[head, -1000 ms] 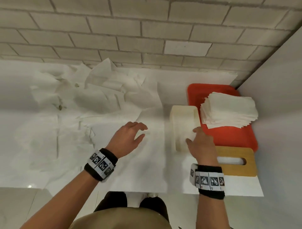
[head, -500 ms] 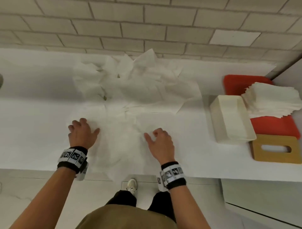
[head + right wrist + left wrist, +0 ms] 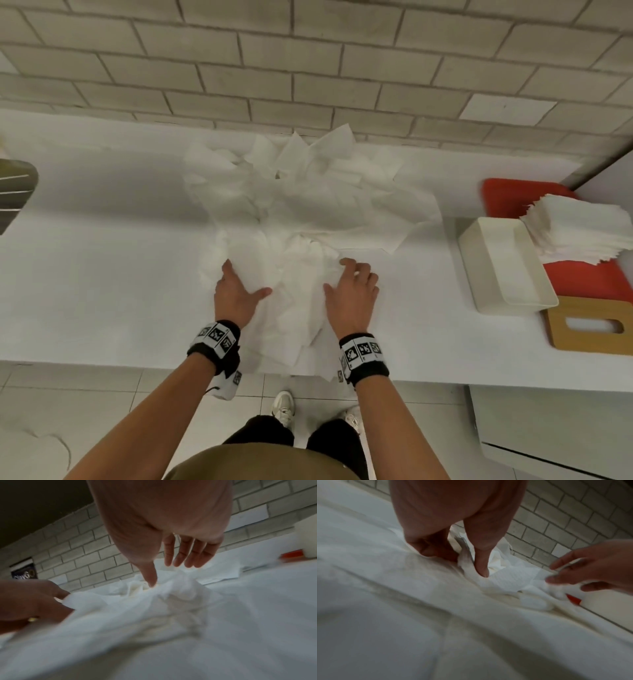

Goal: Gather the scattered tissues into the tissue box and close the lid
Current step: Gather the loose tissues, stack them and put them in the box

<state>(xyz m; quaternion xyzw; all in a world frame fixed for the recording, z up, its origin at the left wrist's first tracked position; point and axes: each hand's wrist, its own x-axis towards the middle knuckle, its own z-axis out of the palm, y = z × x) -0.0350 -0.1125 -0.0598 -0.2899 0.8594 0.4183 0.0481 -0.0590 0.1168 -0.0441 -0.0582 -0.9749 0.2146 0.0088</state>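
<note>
Tissues (image 3: pixel 301 267): tighter heap than before

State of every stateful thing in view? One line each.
scattered tissues, loose pile on the counter, bunched up between the hands
tissue box, open, no tissues seen inside
wooden lid, off, flat on the counter next to the box
stacked tissues, neat pile on the red tray
left hand, palm down, presses on the tissues
right hand, fingers spread, touches the bunched tissues
</note>
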